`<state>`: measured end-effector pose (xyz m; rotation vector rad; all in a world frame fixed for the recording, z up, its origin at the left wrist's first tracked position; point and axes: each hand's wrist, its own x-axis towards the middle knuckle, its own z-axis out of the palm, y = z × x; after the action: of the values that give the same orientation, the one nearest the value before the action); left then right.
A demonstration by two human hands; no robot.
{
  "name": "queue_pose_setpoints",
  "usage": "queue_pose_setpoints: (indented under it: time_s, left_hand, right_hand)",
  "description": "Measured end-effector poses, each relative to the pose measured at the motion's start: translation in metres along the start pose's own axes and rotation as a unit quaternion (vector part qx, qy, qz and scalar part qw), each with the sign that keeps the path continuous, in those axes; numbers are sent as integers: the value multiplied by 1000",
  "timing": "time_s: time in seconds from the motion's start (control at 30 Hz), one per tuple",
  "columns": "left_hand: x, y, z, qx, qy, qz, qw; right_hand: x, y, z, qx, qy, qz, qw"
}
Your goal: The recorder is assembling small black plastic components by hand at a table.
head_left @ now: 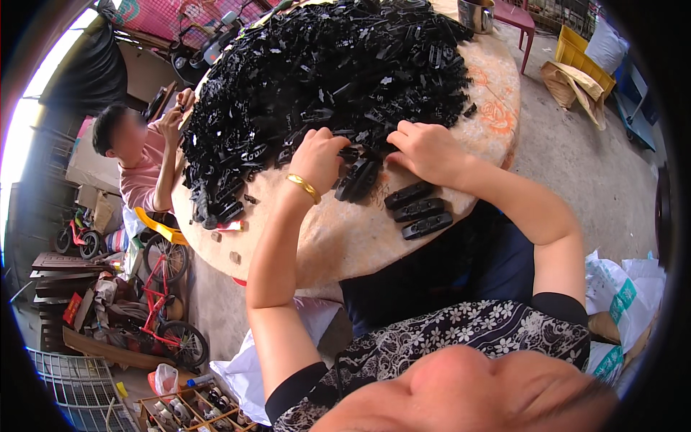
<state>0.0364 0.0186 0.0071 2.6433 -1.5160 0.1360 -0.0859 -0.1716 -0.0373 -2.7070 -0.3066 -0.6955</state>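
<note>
A large heap of black plastic parts covers much of a round, pale table. At the heap's near edge, my left hand, below a gold bangle, has its fingers curled onto a small black plastic part. My right hand faces it from the right, thumb and fingers bent together at the same dark pieces; its fingertips are partly hidden. Just below the hands lie longer black pieces side by side. Nearer the table's edge, three oblong black pieces form a neat row.
Across on the left, a person in pink handles something small at the heap. A metal pot stands at the table's far right. A red bicycle and a wooden crate are at lower left; white sacks lie right.
</note>
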Motion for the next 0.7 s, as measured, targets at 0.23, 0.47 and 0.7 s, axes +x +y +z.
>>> queue_pose_setpoints:
  time_s: [0.23, 0.47, 0.7]
  left_hand:
    - [7, -1, 8, -308, 201, -46, 929]
    - [3, 27, 17, -755, 19, -49, 654]
    - [-3, 49, 21, -767, 11, -66, 638]
  right_hand:
    - [-7, 4, -3, -21, 50, 9, 998]
    - [-3, 0, -37, 296, 132, 136, 936]
    - [-5, -10, -42, 286, 154, 37, 945]
